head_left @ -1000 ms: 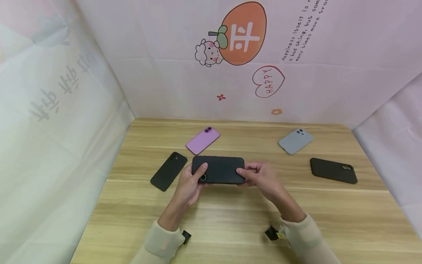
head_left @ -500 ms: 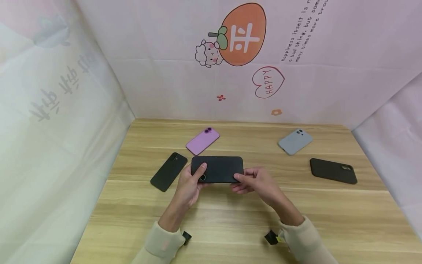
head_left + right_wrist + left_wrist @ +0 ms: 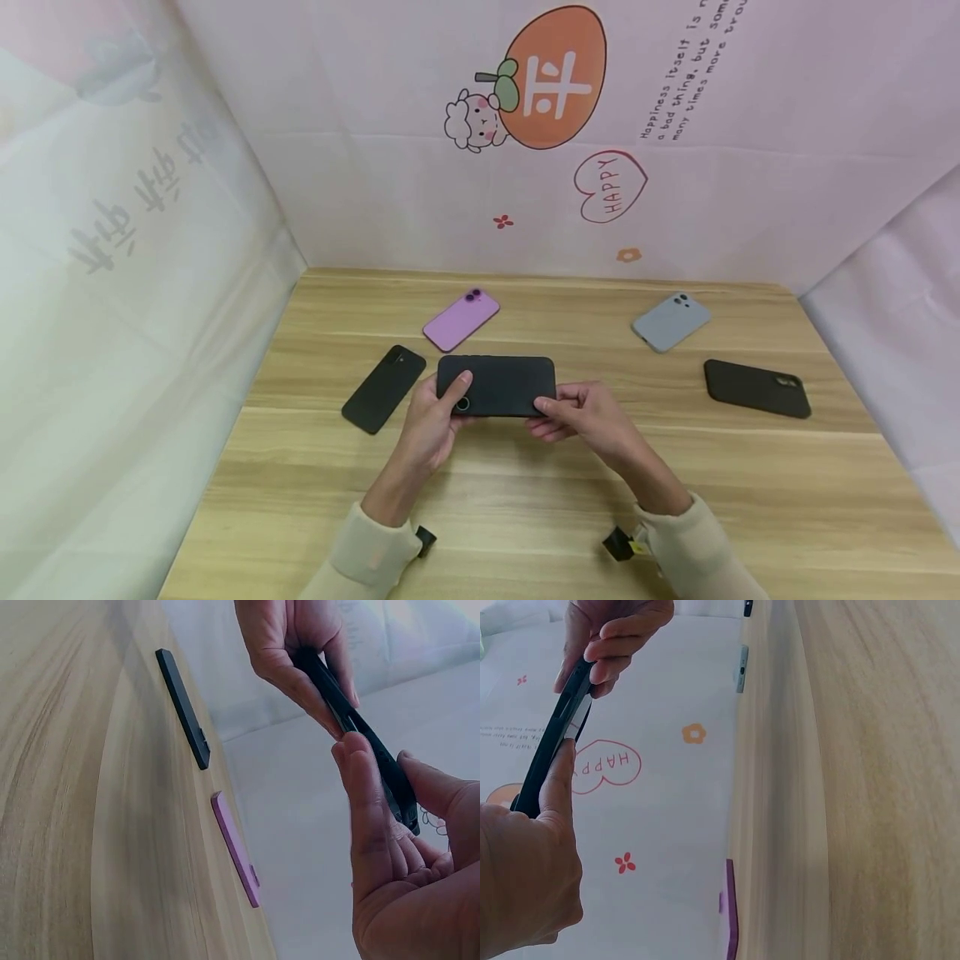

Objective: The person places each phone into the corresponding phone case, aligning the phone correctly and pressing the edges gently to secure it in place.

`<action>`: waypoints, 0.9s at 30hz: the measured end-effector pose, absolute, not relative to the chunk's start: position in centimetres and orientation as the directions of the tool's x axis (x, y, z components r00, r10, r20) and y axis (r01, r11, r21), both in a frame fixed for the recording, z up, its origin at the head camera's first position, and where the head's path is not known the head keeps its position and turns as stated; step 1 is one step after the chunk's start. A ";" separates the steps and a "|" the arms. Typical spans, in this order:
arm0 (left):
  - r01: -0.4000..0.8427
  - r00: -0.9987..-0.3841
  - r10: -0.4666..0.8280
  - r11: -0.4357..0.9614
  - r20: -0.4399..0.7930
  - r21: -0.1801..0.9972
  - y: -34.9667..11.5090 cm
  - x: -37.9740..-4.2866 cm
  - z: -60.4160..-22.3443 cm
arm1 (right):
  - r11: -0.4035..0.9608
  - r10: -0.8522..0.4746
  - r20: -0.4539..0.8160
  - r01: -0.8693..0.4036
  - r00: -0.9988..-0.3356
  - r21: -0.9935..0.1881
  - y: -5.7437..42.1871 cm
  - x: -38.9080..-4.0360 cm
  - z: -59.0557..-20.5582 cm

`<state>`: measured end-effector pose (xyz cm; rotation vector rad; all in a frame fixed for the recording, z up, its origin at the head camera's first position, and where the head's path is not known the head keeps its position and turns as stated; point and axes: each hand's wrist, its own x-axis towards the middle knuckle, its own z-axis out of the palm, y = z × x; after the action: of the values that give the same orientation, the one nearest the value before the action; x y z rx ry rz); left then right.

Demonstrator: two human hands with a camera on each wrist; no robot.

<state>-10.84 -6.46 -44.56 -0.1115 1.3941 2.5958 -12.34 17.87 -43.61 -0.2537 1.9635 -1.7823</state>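
I hold the black phone [image 3: 510, 385] at twelve o'clock, left hand [image 3: 431, 425] gripping its nine-o'clock end, right hand [image 3: 588, 417] pinching the three-o'clock end, and judge it best to press evenly without twisting.

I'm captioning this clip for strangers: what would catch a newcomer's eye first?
Probably the big orange fruit drawing printed on the pale pink cloth backdrop, above the light-brown wood-grain table. Next, the flat black rectangular phone-like slab at the centre, held by the left hand and right hand. Then the lilac-purple rectangular phone lying beyond it on the table.
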 end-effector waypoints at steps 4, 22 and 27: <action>-0.204 -0.978 0.144 -0.549 -0.148 0.811 -6.5 -10.9 -44.5 | 0.134 -0.427 -0.202 0.159 -0.882 -0.978 17.8 -12.3 -43.6; -0.242 -0.970 0.147 -0.530 -0.193 0.813 -6.6 -10.7 -44.4 | 0.139 -0.480 -0.208 0.160 -0.852 -0.977 18.0 -12.3 -43.5; -0.237 -0.971 0.154 -0.492 -0.185 0.837 -6.7 -10.7 -44.3 | 0.168 -0.538 -0.212 0.142 -0.816 -0.975 18.4 -12.3 -43.3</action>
<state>-10.74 -6.73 -44.26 -0.1245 1.4400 2.5308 -12.28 18.38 -43.26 -0.3731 1.9270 -1.6974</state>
